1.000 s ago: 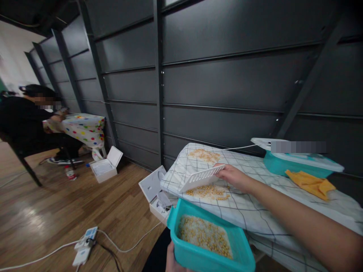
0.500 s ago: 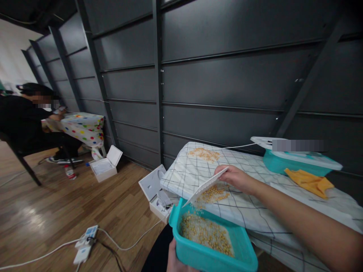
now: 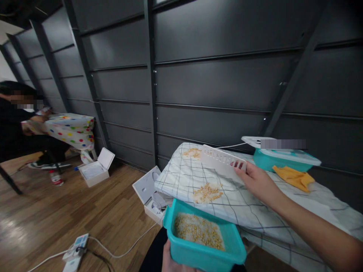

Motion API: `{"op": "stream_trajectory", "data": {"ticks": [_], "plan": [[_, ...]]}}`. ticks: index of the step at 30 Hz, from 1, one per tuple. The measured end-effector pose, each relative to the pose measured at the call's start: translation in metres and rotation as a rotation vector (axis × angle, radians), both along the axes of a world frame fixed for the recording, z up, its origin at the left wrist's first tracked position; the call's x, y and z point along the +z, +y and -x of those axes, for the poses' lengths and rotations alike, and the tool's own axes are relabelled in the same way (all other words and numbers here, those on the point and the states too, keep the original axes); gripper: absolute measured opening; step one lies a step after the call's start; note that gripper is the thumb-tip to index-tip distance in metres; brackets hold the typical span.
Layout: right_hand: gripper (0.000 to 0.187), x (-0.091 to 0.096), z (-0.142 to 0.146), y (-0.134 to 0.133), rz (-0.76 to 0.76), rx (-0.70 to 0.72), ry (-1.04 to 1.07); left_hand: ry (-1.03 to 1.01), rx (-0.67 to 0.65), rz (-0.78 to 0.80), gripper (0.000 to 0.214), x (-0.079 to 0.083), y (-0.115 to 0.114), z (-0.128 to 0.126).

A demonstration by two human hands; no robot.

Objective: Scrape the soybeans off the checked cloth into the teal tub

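My left hand (image 3: pixel 172 262) grips the near underside of a teal plastic bin (image 3: pixel 204 254), held at the table's front edge. Inside lie yellow beans (image 3: pixel 200 231) mixed with white grains that look like rice. My right hand (image 3: pixel 253 179) is closed on the end of a thin white plastic panel (image 3: pixel 217 161) with a row of slots, tilted above the cloth. Below the panel, a small pile of beans and grains (image 3: pixel 208 193) rests on the checked tablecloth (image 3: pixel 181 179). Another pile of yellowish bits (image 3: pixel 192 152) lies farther back, partly covered by the panel.
Back right stands a teal container (image 3: pixel 286 160) with a white lid; an orange cloth (image 3: pixel 295 177) lies before it. Open white boxes (image 3: pixel 154 211) and a power strip (image 3: pixel 75 253) with cords are on the floor. A person (image 3: pixel 17 124) sits at a dotted-cloth table, left. A dark panelled wall rises behind.
My right hand has lifted the white panel up and away from the bin's rim, turning its slotted face toward me. Grains were dropping into the bin before. The view has shifted slightly right.
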State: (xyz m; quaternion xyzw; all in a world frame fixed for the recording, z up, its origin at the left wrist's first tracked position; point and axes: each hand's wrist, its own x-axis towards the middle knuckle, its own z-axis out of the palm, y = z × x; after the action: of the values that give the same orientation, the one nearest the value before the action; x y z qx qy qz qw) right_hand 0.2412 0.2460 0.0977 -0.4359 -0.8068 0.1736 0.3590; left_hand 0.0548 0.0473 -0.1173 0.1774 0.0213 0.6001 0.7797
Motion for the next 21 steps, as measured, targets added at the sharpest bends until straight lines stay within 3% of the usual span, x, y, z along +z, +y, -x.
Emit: {"op": "stream_trajectory", "data": {"ticks": [3,7,13,21], "plan": [[0.029,-0.005,-0.018,-0.011,-0.123,-0.197,-0.183,0.023,-0.083,-0.039,0.073,0.007,0.0,0.005],[0.027,-0.016,-0.024,-0.023,-0.202,-0.291,-0.338,0.041,-0.154,-0.067,0.08,0.012,0.001,0.011],[0.026,-0.021,-0.006,-0.041,-0.234,-0.275,-0.486,0.064,-0.179,-0.063,0.087,0.023,-0.002,0.013],[0.026,-0.028,0.018,-0.06,-0.253,-0.182,-0.437,0.054,-0.191,0.078,0.099,0.022,0.001,0.016]]}}
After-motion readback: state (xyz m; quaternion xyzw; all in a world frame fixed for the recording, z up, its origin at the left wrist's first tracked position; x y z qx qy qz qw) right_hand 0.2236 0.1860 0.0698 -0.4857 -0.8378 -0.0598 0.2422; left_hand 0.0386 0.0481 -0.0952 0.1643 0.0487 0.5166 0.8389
